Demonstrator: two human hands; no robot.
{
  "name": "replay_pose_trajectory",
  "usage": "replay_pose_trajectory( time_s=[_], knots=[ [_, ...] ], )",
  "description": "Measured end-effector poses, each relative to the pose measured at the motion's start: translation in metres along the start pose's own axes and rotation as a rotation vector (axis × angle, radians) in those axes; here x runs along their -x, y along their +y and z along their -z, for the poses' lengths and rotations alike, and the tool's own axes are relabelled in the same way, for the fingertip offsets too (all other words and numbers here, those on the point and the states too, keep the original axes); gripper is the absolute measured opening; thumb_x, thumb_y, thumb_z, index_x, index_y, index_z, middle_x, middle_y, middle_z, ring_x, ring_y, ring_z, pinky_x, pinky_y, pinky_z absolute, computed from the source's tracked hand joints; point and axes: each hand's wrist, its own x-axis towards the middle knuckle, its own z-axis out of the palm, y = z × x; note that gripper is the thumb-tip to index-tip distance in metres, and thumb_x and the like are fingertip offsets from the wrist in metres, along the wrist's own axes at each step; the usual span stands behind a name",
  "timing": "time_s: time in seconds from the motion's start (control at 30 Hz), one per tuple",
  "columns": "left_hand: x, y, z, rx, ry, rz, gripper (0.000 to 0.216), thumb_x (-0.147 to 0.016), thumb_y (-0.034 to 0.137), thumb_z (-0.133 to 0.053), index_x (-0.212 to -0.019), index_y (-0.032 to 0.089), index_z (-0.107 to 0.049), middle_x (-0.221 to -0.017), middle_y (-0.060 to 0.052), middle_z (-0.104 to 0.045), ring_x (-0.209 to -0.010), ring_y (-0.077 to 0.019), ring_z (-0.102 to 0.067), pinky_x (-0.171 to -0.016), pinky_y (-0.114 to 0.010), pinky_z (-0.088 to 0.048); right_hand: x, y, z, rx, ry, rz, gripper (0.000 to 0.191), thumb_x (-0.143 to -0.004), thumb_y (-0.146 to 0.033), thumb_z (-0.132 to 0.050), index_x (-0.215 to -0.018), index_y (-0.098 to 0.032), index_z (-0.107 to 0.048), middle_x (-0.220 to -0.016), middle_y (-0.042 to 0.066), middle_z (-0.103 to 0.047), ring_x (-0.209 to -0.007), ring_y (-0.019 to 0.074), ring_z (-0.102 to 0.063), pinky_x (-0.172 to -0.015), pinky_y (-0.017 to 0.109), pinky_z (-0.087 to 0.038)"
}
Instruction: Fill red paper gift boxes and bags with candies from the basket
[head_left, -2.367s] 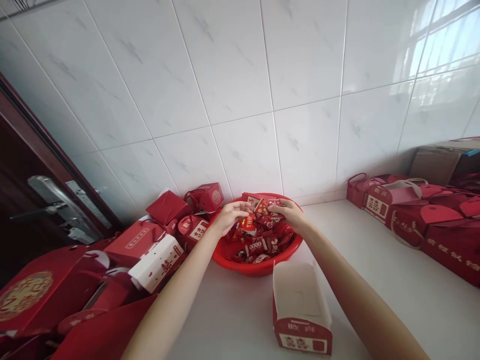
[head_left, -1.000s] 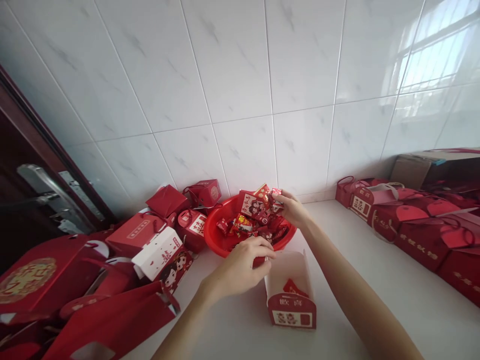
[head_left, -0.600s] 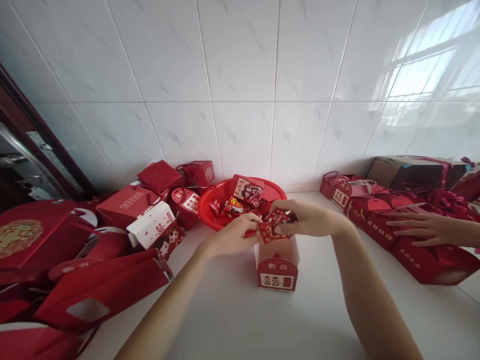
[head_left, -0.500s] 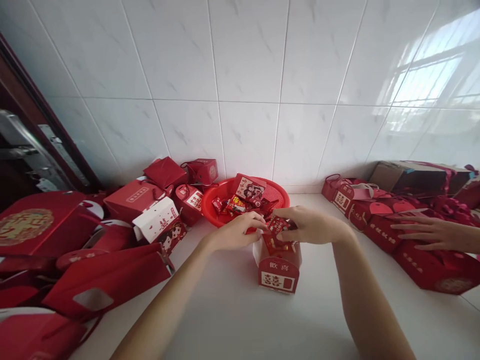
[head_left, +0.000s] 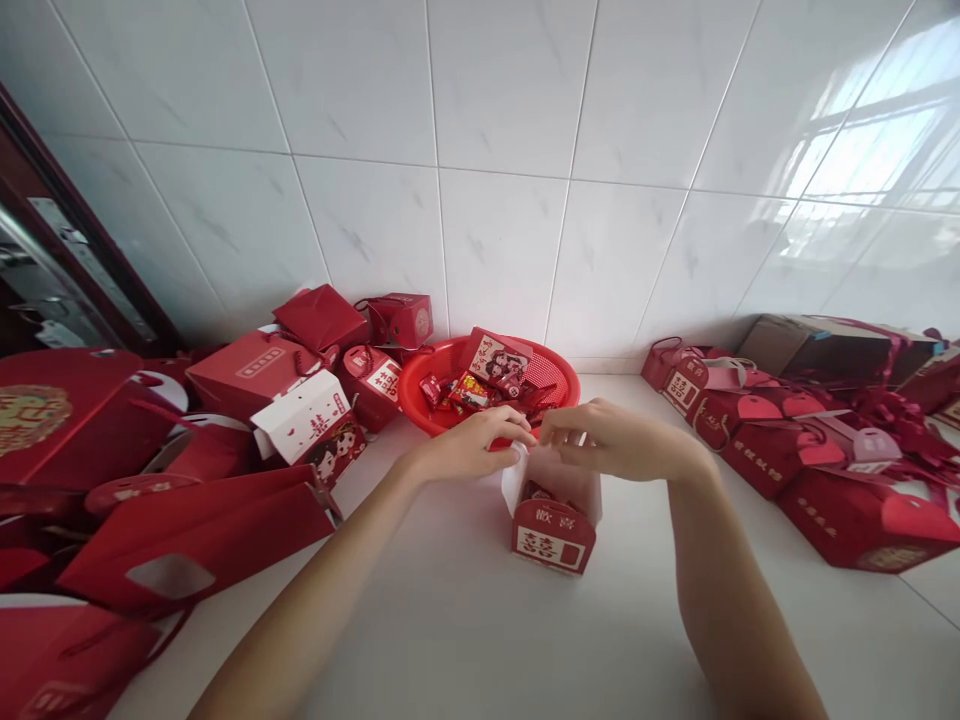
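A small red gift box (head_left: 555,538) with gold and white characters stands on the white surface, its top open. Red wrapped sweets (head_left: 537,491) show partly inside, behind its front panel. My left hand (head_left: 474,445) is at the raised white left flap, with fingers bent and the thumb close to the edge. Over the back edge, my right hand (head_left: 619,440) curls its fingers down, the thumb on the near side. The fingertips partly hide what they grip. Just behind both hands is a red plastic basket (head_left: 559,375) holding sweets and a printed red packet (head_left: 499,362).
Many red gift boxes (head_left: 195,540) are heaped on the left, one with a white lid (head_left: 304,412). More red boxes (head_left: 806,505) stand in rows on the right, near a cardboard box (head_left: 795,350) with ribbons. A tiled wall (head_left: 495,240) rises behind.
The red packet between my hands over the box is gone from view, and sweets show inside. My hands now meet at the box's back edge. Another person's hand at right has left the view.
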Motion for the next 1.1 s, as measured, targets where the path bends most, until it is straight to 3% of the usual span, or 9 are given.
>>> replay_pose_trajectory(
  time_s=[0.2,0.37,0.43,0.53,0.6,0.77,0.9,1.0,1.1],
  knots=[
    [0.003,0.005,0.000,-0.023,-0.012,0.016,0.034,-0.095,0.041,-0.048,-0.112,0.025,-0.073,-0.131,-0.007,-0.059,-0.119,-0.0232,-0.058,-0.100,-0.036,-0.048,0.014,0.009,0.010,-0.051,0.166,0.066,0.024,-0.094,-0.031,-0.051,-0.109,-0.021,-0.068,-0.095,0.005,-0.073,-0.086,0.0178,-0.066,-0.073,0.029,-0.050],
    [0.008,0.007,-0.004,-0.059,0.003,0.007,0.036,-0.094,0.050,-0.053,-0.114,0.028,-0.072,-0.134,-0.007,-0.057,-0.125,-0.0261,-0.054,-0.102,-0.040,-0.047,0.033,0.010,0.002,-0.030,0.195,0.022,0.024,-0.094,-0.037,-0.055,-0.099,-0.023,-0.073,-0.109,0.007,-0.072,-0.096,0.0220,-0.068,-0.084,0.035,-0.054],
    [0.008,0.012,-0.009,-0.093,0.024,0.014,0.039,-0.093,0.053,-0.052,-0.117,0.029,-0.071,-0.134,-0.008,-0.056,-0.126,-0.0284,-0.052,-0.102,-0.043,-0.047,0.042,0.014,-0.010,-0.003,0.188,-0.030,0.025,-0.093,-0.041,-0.056,-0.101,-0.026,-0.075,-0.126,0.009,-0.066,-0.113,0.0275,-0.064,-0.091,0.040,-0.053],
    [0.006,0.024,-0.024,-0.176,0.090,0.025,0.043,-0.096,0.054,-0.046,-0.126,0.032,-0.067,-0.130,-0.009,-0.056,-0.125,-0.0301,-0.051,-0.104,-0.049,-0.045,0.051,0.027,-0.039,-0.050,0.222,-0.147,0.036,-0.093,-0.050,-0.055,-0.123,-0.033,-0.068,-0.145,0.009,-0.053,-0.135,0.0326,-0.049,-0.104,0.049,-0.046],
    [0.004,0.031,-0.037,-0.231,0.152,0.000,0.043,-0.100,0.049,-0.038,-0.131,0.031,-0.063,-0.125,-0.010,-0.058,-0.122,-0.0294,-0.052,-0.104,-0.051,-0.043,0.053,0.037,-0.061,-0.139,0.301,-0.206,0.047,-0.094,-0.056,-0.051,-0.134,-0.033,-0.060,-0.149,0.009,-0.049,-0.141,0.0320,-0.042,-0.111,0.053,-0.040],
    [0.001,0.040,-0.067,-0.346,0.239,-0.090,0.046,-0.104,0.035,-0.025,-0.121,0.019,-0.065,-0.129,-0.013,-0.057,-0.127,-0.0291,-0.048,-0.108,-0.052,-0.037,0.047,0.048,-0.101,-0.472,0.510,-0.140,0.051,-0.100,-0.056,-0.036,-0.143,-0.033,-0.050,-0.149,0.005,-0.050,-0.141,0.0241,-0.042,-0.119,0.048,-0.031],
    [0.002,0.039,-0.071,-0.330,0.264,-0.089,0.042,-0.104,0.032,-0.028,-0.119,0.020,-0.066,-0.132,-0.013,-0.055,-0.128,-0.0287,-0.047,-0.110,-0.052,-0.036,0.045,0.045,-0.106,-0.727,0.450,-0.099,0.051,-0.098,-0.053,-0.044,-0.145,-0.033,-0.047,-0.153,0.002,-0.045,-0.142,0.0240,-0.042,-0.117,0.046,-0.035],
    [0.001,0.036,-0.067,-0.290,0.283,-0.054,0.037,-0.102,0.033,-0.035,-0.115,0.023,-0.069,-0.117,-0.010,-0.061,-0.118,-0.0262,-0.054,-0.106,-0.049,-0.040,0.048,0.045,-0.105,-0.886,0.368,-0.071,0.059,-0.094,-0.048,-0.057,-0.149,-0.035,-0.040,-0.155,0.002,-0.043,-0.136,0.0246,-0.048,-0.109,0.044,-0.046],
    [0.000,0.034,-0.067,-0.233,0.334,-0.004,0.033,-0.098,0.038,-0.046,-0.115,0.025,-0.071,-0.100,-0.006,-0.063,-0.103,-0.0236,-0.058,-0.102,-0.045,-0.045,0.050,0.045,-0.106,-0.960,0.346,-0.016,0.062,-0.088,-0.041,-0.066,-0.146,-0.035,-0.044,-0.153,0.003,-0.045,-0.133,0.0249,-0.052,-0.105,0.042,-0.050]
  ],
)
